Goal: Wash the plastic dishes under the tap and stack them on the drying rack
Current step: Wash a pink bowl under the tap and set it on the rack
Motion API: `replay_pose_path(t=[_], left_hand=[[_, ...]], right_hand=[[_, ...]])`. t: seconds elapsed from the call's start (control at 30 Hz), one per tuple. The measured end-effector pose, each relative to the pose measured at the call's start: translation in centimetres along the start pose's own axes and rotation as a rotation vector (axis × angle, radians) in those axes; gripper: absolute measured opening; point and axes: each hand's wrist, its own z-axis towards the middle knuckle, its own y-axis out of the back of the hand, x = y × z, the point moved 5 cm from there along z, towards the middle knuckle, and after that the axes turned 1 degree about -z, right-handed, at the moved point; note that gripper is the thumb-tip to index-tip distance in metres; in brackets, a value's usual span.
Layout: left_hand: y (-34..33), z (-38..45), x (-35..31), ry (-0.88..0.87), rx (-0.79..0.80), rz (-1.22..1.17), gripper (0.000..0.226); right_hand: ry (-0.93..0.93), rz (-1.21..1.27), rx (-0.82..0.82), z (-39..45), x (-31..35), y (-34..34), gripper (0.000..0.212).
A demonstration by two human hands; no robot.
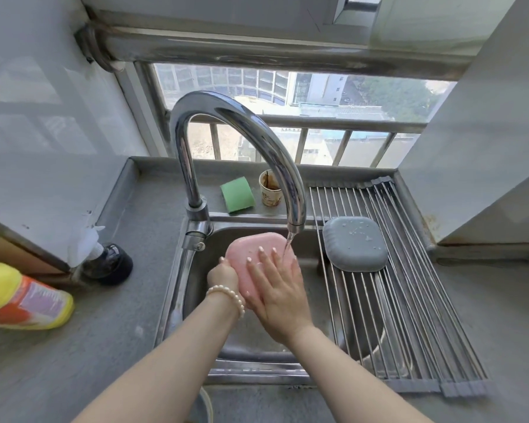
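Pink plastic, a rounded square dish (pixel 254 254), is being held bottom-up over the steel sink (pixel 177 288), just below and left of the tap (pixel 235 132). Water (pixel 288 244) is running from the spout and striking the dish's right edge. The left hand (pixel 223 274), wearing a pearl bracelet (pixel 228 296), is gripping the dish by its left rim with curled fingers. The right hand (pixel 280 288) is lying flat on the dish's upturned base, fingers straight and spread, pressing on it.

Right of the tap, a roll-up drying rack (pixel 409 300) of metal rods is spanning the sink's right side and reaching onto the desk (pixel 58 377). A grey dish (pixel 355 242) of the same shape is lying face down on the rack, wet with droplets, close to the spout and just beside the pink dish but apart from it.

Behind the tap, on the sink's back ledge, a green sponge (pixel 238 194) is standing curved beside a stained paper cup (pixel 270 192), which the spout is partly hiding. Left of the tap, a dark spray bottle (pixel 107 261) is lying on the desk, and further left a yellow and orange detergent bottle (pixel 22 297) is lying on its side. A barred window (pixel 287 96) is rising behind the tap.
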Motion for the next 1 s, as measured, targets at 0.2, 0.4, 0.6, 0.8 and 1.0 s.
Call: replay_pose_path(t=[0.2, 0.4, 0.6, 0.8, 1.0], left_hand=[[-0.2, -1.1, 0.3, -0.068, -0.055, 0.085, 0.042], [-0.9, -1.3, 1.0, 0.036, 0.134, -0.053, 0.054], [-1.1, -3.0, 2.6, 0.514, 0.595, 0.148, 0.064], [-0.7, -3.9, 1.0, 0.505, 0.762, -0.093, 0.034], [-0.3, -3.4, 2.1, 0.224, 0.708, -0.215, 0.028]], right_hand=[[-0.863, 0.584, 0.19, 1.9, -4.8, 1.2, 0.067], [-1.084, 1.088, 0.087, 2.2, -6.4, 3.6, 0.04], [-0.729, 0.764, -0.028, 2.4, -6.2, 6.1, 0.062], [-0.455, 0.791, -0.042, 2.3, -5.2, 5.8, 0.041], [-0.119, -0.108, 0.478, 1.5, -3.8, 4.5, 0.048]])
